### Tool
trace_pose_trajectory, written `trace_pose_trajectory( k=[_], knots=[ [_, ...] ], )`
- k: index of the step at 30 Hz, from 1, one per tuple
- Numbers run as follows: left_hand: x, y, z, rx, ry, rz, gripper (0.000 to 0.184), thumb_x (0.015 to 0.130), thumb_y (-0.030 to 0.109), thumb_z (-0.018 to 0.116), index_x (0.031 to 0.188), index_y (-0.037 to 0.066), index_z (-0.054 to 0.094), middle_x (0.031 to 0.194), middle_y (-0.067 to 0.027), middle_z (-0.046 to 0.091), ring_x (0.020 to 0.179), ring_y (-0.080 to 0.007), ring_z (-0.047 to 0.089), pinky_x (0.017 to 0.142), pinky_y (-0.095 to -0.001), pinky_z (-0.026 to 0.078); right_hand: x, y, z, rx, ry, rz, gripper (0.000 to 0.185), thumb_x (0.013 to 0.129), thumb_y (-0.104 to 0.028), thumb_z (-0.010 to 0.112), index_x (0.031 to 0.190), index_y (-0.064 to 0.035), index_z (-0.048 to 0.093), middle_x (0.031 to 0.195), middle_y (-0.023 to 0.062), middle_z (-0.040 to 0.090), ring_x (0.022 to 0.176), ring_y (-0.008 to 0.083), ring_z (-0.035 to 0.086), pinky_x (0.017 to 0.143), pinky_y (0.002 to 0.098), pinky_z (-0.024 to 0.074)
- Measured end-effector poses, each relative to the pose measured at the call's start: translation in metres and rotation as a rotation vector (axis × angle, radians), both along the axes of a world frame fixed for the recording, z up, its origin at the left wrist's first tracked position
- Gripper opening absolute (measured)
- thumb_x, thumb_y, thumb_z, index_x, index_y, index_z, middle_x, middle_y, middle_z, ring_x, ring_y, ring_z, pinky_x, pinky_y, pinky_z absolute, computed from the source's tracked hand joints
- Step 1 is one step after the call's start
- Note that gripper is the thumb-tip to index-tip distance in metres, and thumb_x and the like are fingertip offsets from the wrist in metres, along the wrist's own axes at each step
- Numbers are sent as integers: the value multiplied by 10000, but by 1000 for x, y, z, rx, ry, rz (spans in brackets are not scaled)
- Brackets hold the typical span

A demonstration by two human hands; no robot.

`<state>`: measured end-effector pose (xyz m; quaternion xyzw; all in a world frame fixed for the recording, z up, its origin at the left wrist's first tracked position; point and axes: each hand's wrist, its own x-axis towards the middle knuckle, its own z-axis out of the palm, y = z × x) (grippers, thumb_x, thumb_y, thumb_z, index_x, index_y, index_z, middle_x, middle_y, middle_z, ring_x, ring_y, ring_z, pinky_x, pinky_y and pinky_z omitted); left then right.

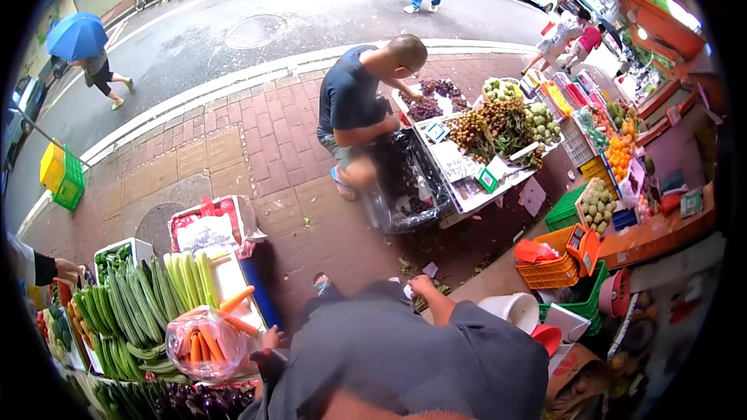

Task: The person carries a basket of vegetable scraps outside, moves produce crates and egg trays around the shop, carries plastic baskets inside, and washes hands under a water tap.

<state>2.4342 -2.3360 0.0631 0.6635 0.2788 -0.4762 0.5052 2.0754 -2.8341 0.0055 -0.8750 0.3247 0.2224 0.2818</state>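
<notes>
My left hand (pixel 272 337) is low at the left, beside the clear plastic bag (pixel 204 344) of carrots and the blue side of a vegetable stand; its fingers are too small and unclear to read. With its fingers curled closed, my right hand (pixel 421 285) is in front of my dark shirt; a small white thing (pixel 408 292) shows at its fingers, too small to name. Around the bag lie loose carrots (pixel 237 299), pale green stalks (pixel 191 280), long green gourds (pixel 140 303) and eggplants (pixel 194 401).
Ahead, a person in dark clothes (pixel 350 97) crouches by a black-lined crate (pixel 412 187), one hand at grapes (pixel 426 109). Another person's hand (pixel 68 271) is at the far left. Orange basket (pixel 548 268) and white bucket (pixel 517 311) stand at right.
</notes>
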Motion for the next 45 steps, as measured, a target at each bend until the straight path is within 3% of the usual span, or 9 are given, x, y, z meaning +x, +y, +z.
trace_pose_trajectory(
  k=[2, 4, 5, 9, 10, 22, 28, 32, 45],
  knots=[
    [52, -5, -13, -151, 181, 135, 174, 959, 325, 462, 921, 171, 533, 679, -18, 452, 597, -174, 474, 460, -312, 400, 12, -21, -73, 235, -162, -808, 250, 846, -161, 626, 994, 40, 626, 749, 83, 605, 601, 188, 579, 500, 355, 508],
    [108, -55, 36, -183, 85, 216, 109, 966, 324, 446, 958, 220, 479, 594, 4, 380, 436, -137, 343, 376, -277, 283, 101, -24, 63, 416, -240, -965, 181, 849, -128, 622, 907, 43, 623, 710, 82, 580, 556, 183, 559, 455, 343, 481],
    [141, -84, 56, -151, 20, 198, 136, 955, 302, 476, 944, 168, 492, 580, 6, 376, 404, -125, 326, 350, -263, 264, 127, -37, 57, 439, -277, -973, 182, 848, -138, 622, 897, 37, 624, 708, 82, 581, 541, 182, 558, 444, 334, 472],
    [238, -141, 74, -39, -271, 191, 309, 910, 308, 559, 1032, 24, 544, 798, -48, 567, 567, -120, 540, 424, -247, 407, 254, -81, 109, 463, -87, -838, 179, 859, -158, 607, 893, 17, 625, 710, 80, 591, 515, 188, 572, 421, 304, 455],
    [257, -154, 77, -51, -282, 239, 333, 906, 299, 559, 1083, 17, 548, 840, -53, 588, 610, -124, 559, 463, -238, 427, 267, -106, 51, 575, -124, -811, 208, 866, -178, 600, 954, 9, 622, 727, 81, 607, 514, 197, 586, 410, 298, 445],
    [282, -207, 48, 287, -12, 602, 251, 880, 322, 594, 934, 78, 612, 757, -43, 591, 555, -160, 542, 484, -330, 441, 706, -278, 77, 919, -41, -552, 152, 904, -148, 522, 897, 3, 540, 689, 45, 521, 443, 161, 498, 360, 269, 363],
    [356, -237, -8, 223, 159, 727, 271, 899, 343, 569, 958, 80, 601, 706, -59, 577, 505, -180, 508, 453, -350, 425, 907, -290, 95, 654, -100, -415, 222, 916, -167, 508, 1025, 27, 494, 775, 118, 553, 554, 254, 617, 338, 301, 359],
    [470, -242, -5, 246, 161, 767, 400, 893, 402, 546, 1095, 57, 572, 901, -101, 604, 562, -199, 497, 449, -376, 394, 999, -303, 63, 602, 47, -111, 242, 916, -181, 520, 1078, -3, 490, 791, 120, 578, 567, 257, 633, 341, 297, 342],
    [875, -216, 36, 187, -392, 1020, 295, 880, 296, 598, 1037, 46, 591, 793, -43, 595, 592, -147, 574, 469, -286, 456, 1350, -231, 136, 497, 230, 116, 288, 911, -185, 503, 1094, 36, 518, 925, 158, 633, 698, 276, 670, 421, 335, 409]
  ],
)
